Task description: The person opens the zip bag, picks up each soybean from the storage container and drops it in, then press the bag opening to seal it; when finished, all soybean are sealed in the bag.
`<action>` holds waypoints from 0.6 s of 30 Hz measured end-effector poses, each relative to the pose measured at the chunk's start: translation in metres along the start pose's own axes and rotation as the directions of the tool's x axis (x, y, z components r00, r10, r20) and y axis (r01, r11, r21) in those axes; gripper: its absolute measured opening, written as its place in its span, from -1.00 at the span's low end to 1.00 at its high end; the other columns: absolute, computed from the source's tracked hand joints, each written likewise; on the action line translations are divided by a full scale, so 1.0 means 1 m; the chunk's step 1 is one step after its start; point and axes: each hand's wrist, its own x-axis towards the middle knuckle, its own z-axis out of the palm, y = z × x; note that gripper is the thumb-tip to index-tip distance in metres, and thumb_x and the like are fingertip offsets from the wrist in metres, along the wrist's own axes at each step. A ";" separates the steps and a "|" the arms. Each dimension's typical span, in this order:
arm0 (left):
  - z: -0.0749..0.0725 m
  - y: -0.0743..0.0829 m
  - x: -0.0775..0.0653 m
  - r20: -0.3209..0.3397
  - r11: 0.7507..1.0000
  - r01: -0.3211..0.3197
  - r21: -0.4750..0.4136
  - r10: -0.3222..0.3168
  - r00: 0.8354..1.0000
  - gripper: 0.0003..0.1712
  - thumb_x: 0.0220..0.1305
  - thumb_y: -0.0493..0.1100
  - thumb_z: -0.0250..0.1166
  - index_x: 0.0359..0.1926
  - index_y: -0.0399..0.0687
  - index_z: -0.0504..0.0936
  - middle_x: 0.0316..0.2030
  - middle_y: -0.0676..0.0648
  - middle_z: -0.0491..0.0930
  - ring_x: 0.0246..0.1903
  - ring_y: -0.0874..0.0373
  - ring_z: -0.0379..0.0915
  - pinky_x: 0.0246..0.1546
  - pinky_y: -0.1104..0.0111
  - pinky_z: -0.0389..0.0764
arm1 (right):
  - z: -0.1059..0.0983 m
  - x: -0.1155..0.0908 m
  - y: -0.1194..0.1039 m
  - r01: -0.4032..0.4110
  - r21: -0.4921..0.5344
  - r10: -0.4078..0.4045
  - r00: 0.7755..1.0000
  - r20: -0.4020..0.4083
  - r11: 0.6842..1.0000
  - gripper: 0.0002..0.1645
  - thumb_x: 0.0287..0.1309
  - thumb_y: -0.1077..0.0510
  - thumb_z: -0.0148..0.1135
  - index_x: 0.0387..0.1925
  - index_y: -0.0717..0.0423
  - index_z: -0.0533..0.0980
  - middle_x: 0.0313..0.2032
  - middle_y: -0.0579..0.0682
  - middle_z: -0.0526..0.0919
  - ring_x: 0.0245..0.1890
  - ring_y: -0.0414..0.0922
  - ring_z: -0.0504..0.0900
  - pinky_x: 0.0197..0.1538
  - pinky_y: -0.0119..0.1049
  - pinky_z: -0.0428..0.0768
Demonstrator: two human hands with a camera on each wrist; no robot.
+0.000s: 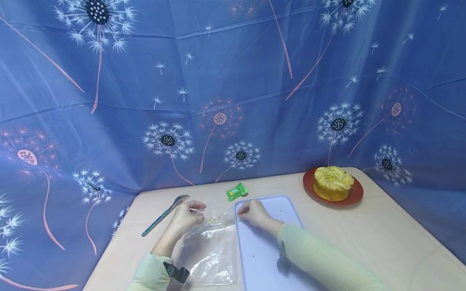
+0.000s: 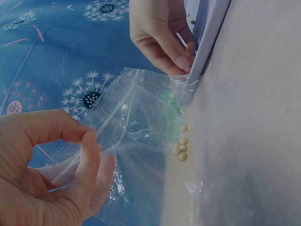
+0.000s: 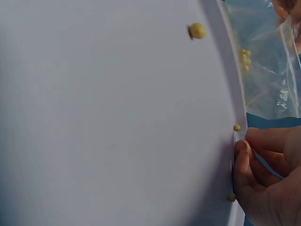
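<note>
My left hand (image 1: 187,216) pinches the mouth of a clear zip bag (image 2: 127,127) between thumb and fingers. Several small yellowish beads (image 2: 182,148) lie inside the bag. At the left rim of the pale lavender tray (image 1: 267,238) is my right hand (image 3: 270,169), its thumb and index fingertips drawn close together. One bead (image 3: 236,127) lies against the rim right by those fingertips, and another bead (image 3: 231,197) shows beside the same hand lower in the right wrist view. I cannot tell whether the right fingers pinch a bead or the rim. A further bead (image 3: 197,30) sits on the tray floor.
A fork (image 1: 164,216) with a teal handle lies left of the bag. Behind the bag and tray is a green wrapped packet (image 1: 236,192). On the far right a red plate (image 1: 309,184) bears a yellow bread (image 1: 332,184). A blue dandelion-print cloth (image 1: 233,89) hangs behind the table.
</note>
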 end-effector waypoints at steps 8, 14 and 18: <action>0.002 0.000 -0.001 0.003 1.000 0.001 -0.006 -0.001 1.000 -0.50 -0.19 -0.47 0.25 -0.08 -0.30 0.70 -0.26 -0.08 0.66 -0.26 0.06 0.63 -0.34 0.29 0.69 | 0.007 -0.003 0.002 0.025 -0.037 -0.024 0.999 0.022 0.999 -0.86 -0.12 0.39 0.50 -0.43 0.16 0.75 -0.47 -0.06 0.76 -0.38 -0.17 0.65 -0.16 -0.26 0.64; 0.003 0.000 0.001 0.008 1.000 -0.003 0.012 0.003 1.000 -0.49 -0.18 -0.46 0.25 -0.07 -0.29 0.70 -0.26 -0.06 0.66 -0.26 0.07 0.62 -0.34 0.28 0.69 | 0.011 -0.002 0.002 0.056 -0.088 -0.056 0.998 -0.002 0.995 -0.87 -0.13 0.38 0.51 -0.49 0.14 0.74 -0.51 -0.10 0.74 -0.39 -0.15 0.66 -0.15 -0.25 0.63; 0.003 0.001 0.002 0.012 1.000 0.002 0.010 -0.003 1.000 -0.50 -0.17 -0.46 0.24 -0.07 -0.28 0.70 -0.26 -0.06 0.65 -0.25 0.07 0.62 -0.33 0.27 0.69 | 0.012 -0.001 0.003 0.068 -0.110 -0.070 0.998 -0.008 0.992 -0.85 -0.14 0.40 0.49 -0.52 0.11 0.73 -0.53 -0.12 0.72 -0.41 -0.17 0.64 -0.16 -0.25 0.63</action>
